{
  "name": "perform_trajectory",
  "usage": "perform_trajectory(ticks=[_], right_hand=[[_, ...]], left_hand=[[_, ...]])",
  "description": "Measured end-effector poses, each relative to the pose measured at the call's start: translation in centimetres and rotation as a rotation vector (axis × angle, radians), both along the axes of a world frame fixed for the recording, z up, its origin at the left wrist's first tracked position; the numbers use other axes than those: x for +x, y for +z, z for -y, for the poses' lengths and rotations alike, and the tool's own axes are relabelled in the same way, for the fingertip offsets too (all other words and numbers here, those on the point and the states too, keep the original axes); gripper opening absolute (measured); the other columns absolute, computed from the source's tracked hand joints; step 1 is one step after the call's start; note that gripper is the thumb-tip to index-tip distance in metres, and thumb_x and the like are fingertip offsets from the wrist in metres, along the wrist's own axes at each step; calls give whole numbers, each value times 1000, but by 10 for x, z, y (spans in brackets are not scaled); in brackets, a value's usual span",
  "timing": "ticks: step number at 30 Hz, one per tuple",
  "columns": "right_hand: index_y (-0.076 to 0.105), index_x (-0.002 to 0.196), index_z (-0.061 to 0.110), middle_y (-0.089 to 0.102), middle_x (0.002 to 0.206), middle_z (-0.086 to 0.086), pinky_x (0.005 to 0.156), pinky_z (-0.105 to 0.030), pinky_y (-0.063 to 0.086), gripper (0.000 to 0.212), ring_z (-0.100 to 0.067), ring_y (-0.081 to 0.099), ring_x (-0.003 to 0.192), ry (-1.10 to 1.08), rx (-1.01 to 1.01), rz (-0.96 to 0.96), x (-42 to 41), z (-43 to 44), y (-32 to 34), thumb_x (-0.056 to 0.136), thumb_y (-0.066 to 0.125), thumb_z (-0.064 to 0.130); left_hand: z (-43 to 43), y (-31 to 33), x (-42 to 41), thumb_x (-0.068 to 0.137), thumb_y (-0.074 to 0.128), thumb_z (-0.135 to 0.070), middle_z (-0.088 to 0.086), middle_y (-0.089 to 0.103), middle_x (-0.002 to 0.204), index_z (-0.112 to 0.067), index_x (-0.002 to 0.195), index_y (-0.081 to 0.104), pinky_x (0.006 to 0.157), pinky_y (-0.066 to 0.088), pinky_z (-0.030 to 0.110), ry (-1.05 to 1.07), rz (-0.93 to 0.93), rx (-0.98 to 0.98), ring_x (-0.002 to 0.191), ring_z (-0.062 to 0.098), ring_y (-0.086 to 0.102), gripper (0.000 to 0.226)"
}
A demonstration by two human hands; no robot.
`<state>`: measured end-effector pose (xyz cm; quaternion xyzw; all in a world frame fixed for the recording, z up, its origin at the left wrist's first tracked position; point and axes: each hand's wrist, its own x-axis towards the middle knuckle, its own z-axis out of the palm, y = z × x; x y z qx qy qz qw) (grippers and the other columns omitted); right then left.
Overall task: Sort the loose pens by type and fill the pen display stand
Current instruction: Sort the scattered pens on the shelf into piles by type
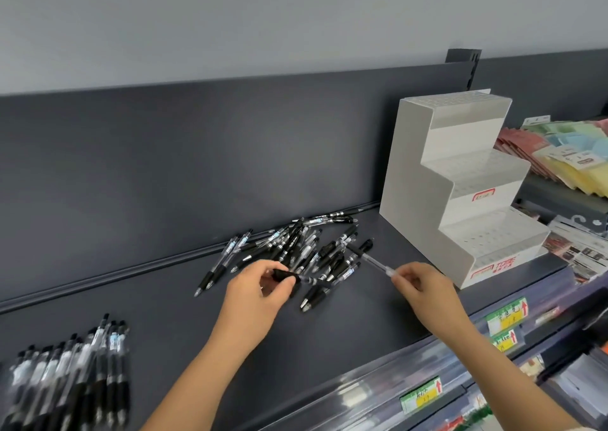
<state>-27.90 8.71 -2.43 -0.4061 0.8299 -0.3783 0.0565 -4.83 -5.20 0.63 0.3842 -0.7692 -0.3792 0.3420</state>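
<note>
From the head camera, we look down at a dark grey store shelf (164,315) with a dark back panel (197,154) and a pale wall above it.

Near the middle of the shelf lies a loose, jumbled pile of pens (306,249), with black rubber grips and clear barrels, crossing one another at many angles. At the lower left edge of the view, well apart from that pile, a second group, the sorted pens (75,374), lies side by side in a rough row, blurred.

To the right of the pile stands the white pen display stand (460,187), three stepped tiers dotted with small holes. We see no pens in the holes. It carries a small red-bordered label on its middle step and red lettering on its base.

The left hand (260,286) reaches in from below, its grip closed around the black end of one pen (296,278) at the near edge of the pile. The right hand (418,286) pinches the clear end of another pen (368,258), which points up and left toward the pile, its black end over the other pens.

Behind and right of the stand lie pastel paper packs (566,157). Yellow and green price tags (506,318) with red arrows sit along the shelf's front rail.
</note>
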Motion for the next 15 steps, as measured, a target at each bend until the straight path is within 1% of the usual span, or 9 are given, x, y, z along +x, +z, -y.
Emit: perform_trajectory(ticks=[3,4,6,8,10,12,13,15], right_hand=[[63,81,21,63,78,8,62,-14,40,10,-3,56,72,26,-103,89,16,9,8,88,61,28],[64,81,21,64,77,9,61,-10,39,9,0,56,70,25,-137,120,21,12,10,88,62,25],[66,80,19,64,74,8,59,-6,39,8,5,54,64,23,-195,157,30,19,14,87,63,21],[66,80,18,64,74,7,60,-4,39,8,6,53,64,38,-230,172,39,24,18,87,63,20],[66,81,19,65,79,7,61,-4,39,7,1,56,69,63,-238,176,47,29,20,87,63,20],[65,80,21,65,83,7,62,-4,39,8,-2,58,76,89,-237,186,56,35,20,88,63,20],[65,80,23,65,84,7,63,-6,40,9,-3,58,78,103,-232,193,61,38,19,88,62,20],[64,78,25,65,86,6,66,-10,40,11,-4,59,80,141,-217,195,72,45,18,88,62,21]], left_hand=[[1,19,19,83,67,-11,-4,70,77,-19,84,66,68,52,14,35,-256,163,73,5,66,8],[2,24,25,85,64,-11,-3,69,78,-18,86,66,67,54,17,49,-313,197,74,5,67,7],[7,30,39,90,58,-13,-3,68,82,-22,91,64,64,56,19,85,-346,215,71,4,67,11],[15,31,55,93,53,-15,-3,65,83,-29,91,62,61,56,20,112,-271,189,68,6,65,17],[24,27,74,94,51,-18,3,64,85,-31,92,60,58,56,20,148,-99,126,69,13,63,16],[32,23,94,94,52,-19,10,64,87,-22,94,62,57,56,21,206,26,104,68,16,63,10],[36,21,105,94,53,-20,12,65,86,-17,93,62,60,57,24,233,65,107,67,18,64,10],[41,18,125,93,53,-22,8,67,80,-14,89,63,68,58,36,280,127,100,65,20,65,14]])
